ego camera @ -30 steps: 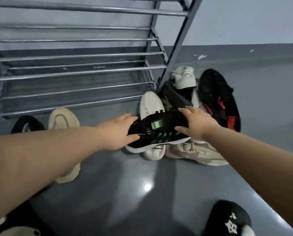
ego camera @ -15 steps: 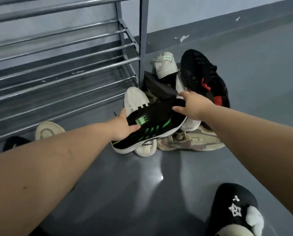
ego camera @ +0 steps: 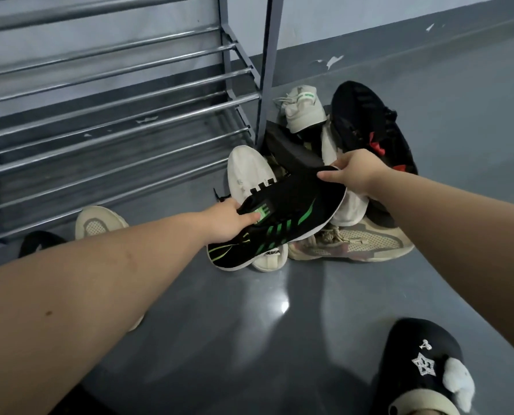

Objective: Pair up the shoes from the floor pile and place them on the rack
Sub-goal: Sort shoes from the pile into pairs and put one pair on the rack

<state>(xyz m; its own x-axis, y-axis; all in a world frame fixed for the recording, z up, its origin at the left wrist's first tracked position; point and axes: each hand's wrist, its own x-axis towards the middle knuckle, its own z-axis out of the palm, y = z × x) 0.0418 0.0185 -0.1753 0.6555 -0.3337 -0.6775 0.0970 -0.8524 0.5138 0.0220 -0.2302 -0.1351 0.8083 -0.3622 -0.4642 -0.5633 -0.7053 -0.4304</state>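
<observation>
Nearest you, a black slipper (ego camera: 423, 366) with a star emblem sat on the grey floor (ego camera: 249, 339) at lower right. Your left hand (ego camera: 225, 221) gripped the heel end of the black sneaker with green stripes (ego camera: 282, 217), fingers curled round its collar; your right hand (ego camera: 356, 176) pinched the toe end, thumb on top. The sneaker was held tilted, just above the floor pile. Beneath it lay a white shoe (ego camera: 249, 178) and a beige trainer (ego camera: 354, 244); beyond, a cream sneaker (ego camera: 305, 112) and a black shoe with red accents (ego camera: 369, 124). At left, another cream shoe (ego camera: 97, 224) lay before the metal rack (ego camera: 115, 94).
</observation>
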